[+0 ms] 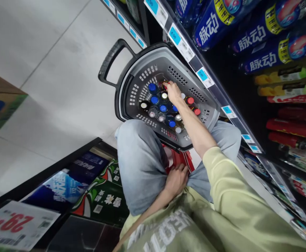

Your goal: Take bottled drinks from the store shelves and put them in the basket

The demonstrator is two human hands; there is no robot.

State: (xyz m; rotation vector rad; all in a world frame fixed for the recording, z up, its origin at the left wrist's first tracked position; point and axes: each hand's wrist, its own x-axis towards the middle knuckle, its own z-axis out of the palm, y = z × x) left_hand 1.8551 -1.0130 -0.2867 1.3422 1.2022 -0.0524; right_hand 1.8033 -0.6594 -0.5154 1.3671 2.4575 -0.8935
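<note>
Between my knees and the shelf stands a grey basket (126, 101) with a black handle, holding several upright bottles with blue, white and red caps. My right hand (172, 91) reaches down into it, its fingers closed on the top of a red-capped bottle (165, 85) near the far wall. Blue caps (154, 100) and a white cap (164, 95) are beside those fingers. My left hand (177, 177) lies low between my thighs, fingers curled together over a red object (181, 158), whose shape is mostly hidden.
Shelves with price tags (204, 77) run along the right, stocked with blue-labelled bottles (263, 61) and red packages (292, 127). Boxed drinks (105, 199) and a price sign (19, 224) are at lower left. A cardboard box (3, 96) sits on the tiled floor (63, 80) at left.
</note>
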